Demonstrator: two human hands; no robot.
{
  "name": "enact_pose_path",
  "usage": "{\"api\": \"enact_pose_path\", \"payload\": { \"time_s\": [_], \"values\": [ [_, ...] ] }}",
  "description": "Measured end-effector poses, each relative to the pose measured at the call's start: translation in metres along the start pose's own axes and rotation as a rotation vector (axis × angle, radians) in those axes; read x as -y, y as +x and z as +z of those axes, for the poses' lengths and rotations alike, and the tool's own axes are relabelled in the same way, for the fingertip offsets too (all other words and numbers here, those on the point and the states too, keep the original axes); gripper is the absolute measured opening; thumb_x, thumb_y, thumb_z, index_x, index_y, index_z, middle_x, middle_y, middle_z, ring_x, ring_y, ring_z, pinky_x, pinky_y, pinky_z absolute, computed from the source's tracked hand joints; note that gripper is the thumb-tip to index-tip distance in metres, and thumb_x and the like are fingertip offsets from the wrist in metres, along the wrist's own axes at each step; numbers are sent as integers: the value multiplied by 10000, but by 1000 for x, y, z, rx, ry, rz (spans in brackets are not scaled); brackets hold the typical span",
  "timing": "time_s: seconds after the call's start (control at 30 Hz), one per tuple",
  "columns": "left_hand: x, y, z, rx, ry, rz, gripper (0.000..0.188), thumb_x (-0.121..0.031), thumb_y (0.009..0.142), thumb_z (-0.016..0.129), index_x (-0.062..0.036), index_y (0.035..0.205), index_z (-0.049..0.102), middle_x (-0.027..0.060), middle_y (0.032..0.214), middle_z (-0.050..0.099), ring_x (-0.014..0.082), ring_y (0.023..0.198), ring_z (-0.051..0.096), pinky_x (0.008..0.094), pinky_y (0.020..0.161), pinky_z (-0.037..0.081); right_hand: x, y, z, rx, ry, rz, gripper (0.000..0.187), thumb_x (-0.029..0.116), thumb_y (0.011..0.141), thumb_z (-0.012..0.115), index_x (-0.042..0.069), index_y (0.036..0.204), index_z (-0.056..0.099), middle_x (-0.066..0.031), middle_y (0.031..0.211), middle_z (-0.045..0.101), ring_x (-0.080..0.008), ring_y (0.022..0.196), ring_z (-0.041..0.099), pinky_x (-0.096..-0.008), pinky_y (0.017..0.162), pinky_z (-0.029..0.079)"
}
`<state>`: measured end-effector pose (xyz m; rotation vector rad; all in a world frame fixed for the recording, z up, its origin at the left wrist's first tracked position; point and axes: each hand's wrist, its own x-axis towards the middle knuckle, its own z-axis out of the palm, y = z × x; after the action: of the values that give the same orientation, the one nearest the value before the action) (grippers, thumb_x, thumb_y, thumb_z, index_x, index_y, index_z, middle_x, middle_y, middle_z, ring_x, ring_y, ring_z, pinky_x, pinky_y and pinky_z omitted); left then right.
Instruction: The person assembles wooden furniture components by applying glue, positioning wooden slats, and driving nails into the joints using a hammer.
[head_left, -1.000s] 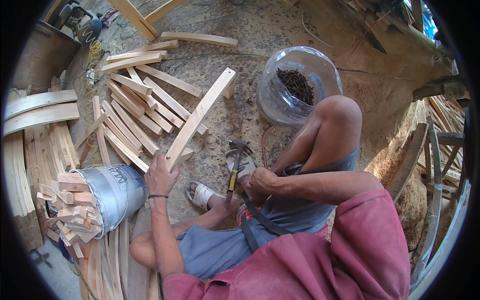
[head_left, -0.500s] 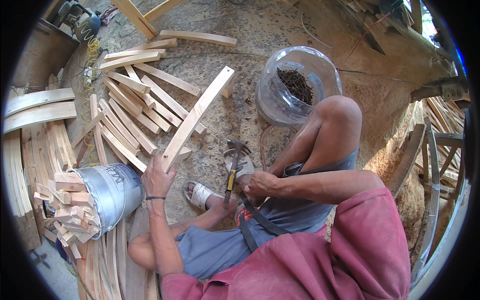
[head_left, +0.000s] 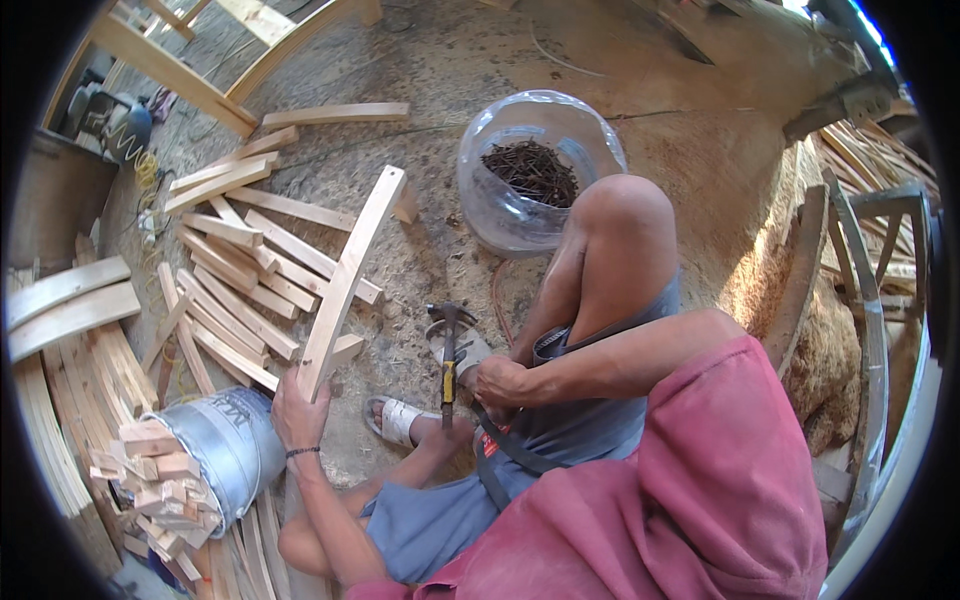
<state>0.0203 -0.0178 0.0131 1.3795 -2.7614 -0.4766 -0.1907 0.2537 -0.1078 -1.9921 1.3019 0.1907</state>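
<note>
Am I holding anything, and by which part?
Your left hand holds a long wooden piece by its near end. Whether your right hand holds anything cannot be told.

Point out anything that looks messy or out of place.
The wooden battens beyond the left hand lie strewn at crossing angles, not stacked. To that hand's left, wood blocks jut past the rim of the silver bucket in a jumble; whether the bucket leans is unclear. No damage stands out.

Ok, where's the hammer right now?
In the head view, the hammer is just left of centre, beside the right hand and right of the lower white sandal.
</note>
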Motion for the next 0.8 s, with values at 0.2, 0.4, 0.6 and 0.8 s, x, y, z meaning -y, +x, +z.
{"api": "enact_pose_path", "payload": {
  "time_s": [0.2, 0.4, 0.6, 0.8],
  "values": [
    [-1, 4, 2, -22, -11, 30, 454, -247, 754, 770, -91, 1155, 625, 192, 1049, 679, 407, 965, 654, 479, 845, 525, 1, 9, 10, -85, -90, -1, 213, 238, 588, 806, 170, 771, 720, -80, 793, 700, -277, 724, 684, -431, 554, 482],
    [-9, 9, 3, -15, 20, 63, 453, -244, 753, 771, -88, 1150, 618, 181, 1062, 676, 403, 962, 656, 482, 828, 526, 9, 9, -15, 265, -17, 157, 196, 258, 640, 795, 152, 789, 724, -78, 779, 696, -286, 764, 705, -408, 584, 533],
    [-3, 7, 13, -70, 25, 83, 568, -214, 754, 759, -84, 1277, 579, 180, 1124, 659, 404, 988, 652, 481, 848, 528, -8, -99, -250, -12, 180, 330, 209, 111, 792, 600, -2, 879, 753, -200, 913, 736, -350, 876, 732, -463, 722, 595],
    [5, 8, 14, -87, -43, 136, 615, -147, 744, 765, -67, 1318, 558, 169, 1173, 659, 378, 1045, 653, 453, 903, 524, -97, -169, -329, -109, -48, 707, 244, 60, 752, 595, -8, 911, 767, -210, 939, 734, -319, 904, 721, -434, 768, 568]
  ]
}}
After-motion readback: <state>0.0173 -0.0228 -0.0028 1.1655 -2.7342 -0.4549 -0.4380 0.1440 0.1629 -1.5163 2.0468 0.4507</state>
